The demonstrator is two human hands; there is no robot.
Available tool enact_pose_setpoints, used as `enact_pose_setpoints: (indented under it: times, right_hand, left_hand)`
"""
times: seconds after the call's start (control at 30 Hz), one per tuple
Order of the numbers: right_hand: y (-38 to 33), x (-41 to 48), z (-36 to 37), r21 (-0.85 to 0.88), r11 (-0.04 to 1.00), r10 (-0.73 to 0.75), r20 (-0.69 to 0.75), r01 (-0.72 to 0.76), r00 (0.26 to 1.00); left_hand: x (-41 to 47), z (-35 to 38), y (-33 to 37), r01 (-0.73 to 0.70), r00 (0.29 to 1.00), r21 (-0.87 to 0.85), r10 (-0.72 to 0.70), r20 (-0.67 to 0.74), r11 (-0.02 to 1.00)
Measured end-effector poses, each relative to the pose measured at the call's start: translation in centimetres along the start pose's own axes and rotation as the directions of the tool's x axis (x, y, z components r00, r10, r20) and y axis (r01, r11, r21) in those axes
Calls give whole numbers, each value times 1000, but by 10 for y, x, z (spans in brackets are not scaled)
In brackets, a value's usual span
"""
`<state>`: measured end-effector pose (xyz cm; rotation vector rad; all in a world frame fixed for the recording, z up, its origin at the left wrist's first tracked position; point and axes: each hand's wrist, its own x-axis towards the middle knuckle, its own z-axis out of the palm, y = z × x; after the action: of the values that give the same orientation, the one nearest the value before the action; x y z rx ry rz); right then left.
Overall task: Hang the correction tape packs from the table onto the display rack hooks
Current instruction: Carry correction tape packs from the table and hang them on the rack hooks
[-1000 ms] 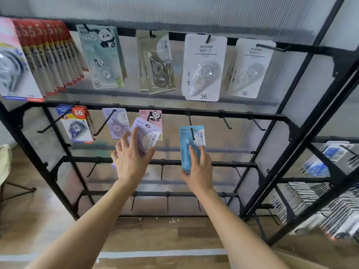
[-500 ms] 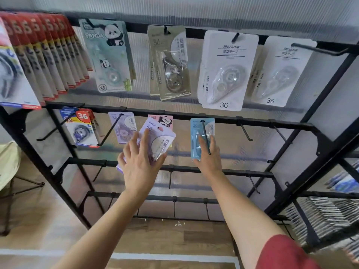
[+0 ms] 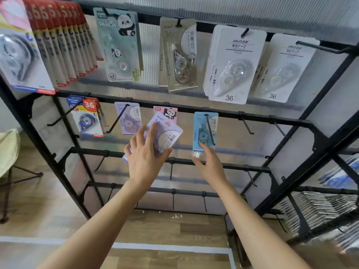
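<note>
Right of the blue pack (image 3: 205,131) on the middle rail (image 3: 186,109), you have two bare hooks (image 3: 246,126) with open room around them. The white packs (image 3: 233,65) above hang close over that rail. The lilac pack (image 3: 165,135) in your left hand (image 3: 144,162) blocks the way to the pink panda pack (image 3: 171,112). The lower rail's hooks (image 3: 171,169) stand bare.

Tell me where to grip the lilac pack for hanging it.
Grip the lilac pack at its lower end, from below, as the left hand does: the flat card pinches easily there, and the hang hole at the tilted top is free for hanging.
</note>
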<state>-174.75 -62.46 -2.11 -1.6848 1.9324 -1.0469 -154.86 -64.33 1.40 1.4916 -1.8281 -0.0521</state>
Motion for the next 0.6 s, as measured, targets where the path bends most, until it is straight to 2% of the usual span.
enact_pose_setpoints:
  times: [0.17, 0.23, 0.3, 0.4, 0.6]
  right_hand:
    - [-39, -35, -5, 333, 942, -82, 148, 28, 986]
    - [-58, -43, 3, 531, 847, -105, 199, -17, 974]
    - [-73, -48, 12, 656, 751, -110, 237, -75, 965]
    - [-93, -50, 27, 695, 708, -92, 271, -128, 958]
    - [-118, -48, 57, 629, 768, -49, 247, -122, 968]
  left_hand:
    - [-30, -7, 1, 41, 998, -50, -43, -37, 998]
    - [-39, -12, 0, 52, 998, -54, -53, -35, 997]
    - [-48, -15, -5, 44, 999, -42, -45, -20, 998]
    - [-57, -22, -17, 24, 1000, -11, -24, -8, 1000]
    - [-53, -43, -49, -23, 999, -3, 23, 42, 1000]
